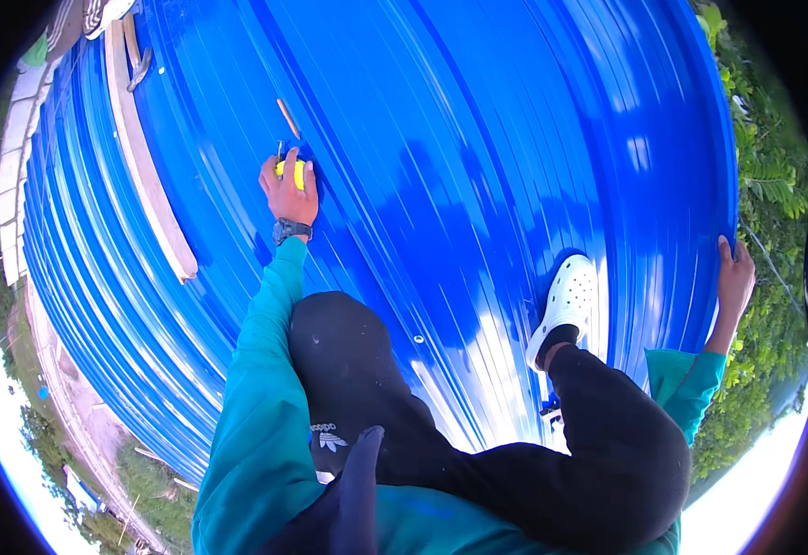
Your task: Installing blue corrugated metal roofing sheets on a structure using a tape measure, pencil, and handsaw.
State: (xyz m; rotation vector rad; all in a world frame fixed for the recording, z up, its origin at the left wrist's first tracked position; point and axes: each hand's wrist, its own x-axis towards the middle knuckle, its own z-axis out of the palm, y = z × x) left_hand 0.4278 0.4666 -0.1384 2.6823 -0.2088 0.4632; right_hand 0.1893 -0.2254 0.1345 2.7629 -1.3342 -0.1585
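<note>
My left hand [288,194], with a dark watch on the wrist, is closed over a yellow tape measure [299,175] on the blue ribbed metal sheet [478,185]. Just beyond the fingers lies a thin orange-brown stick like a pencil [287,118]. Far to the right, my right hand [737,280] is at the raised edge of the sheet, its fingers curled onto that rim. How firmly they grip it is hard to see.
A long wooden plank [145,157] lies on the sheet at the left, with what looks like a hammer [138,65] by its far end. My foot in a white clog [566,301] rests on the metal. Green foliage [769,176] lies beyond the right edge.
</note>
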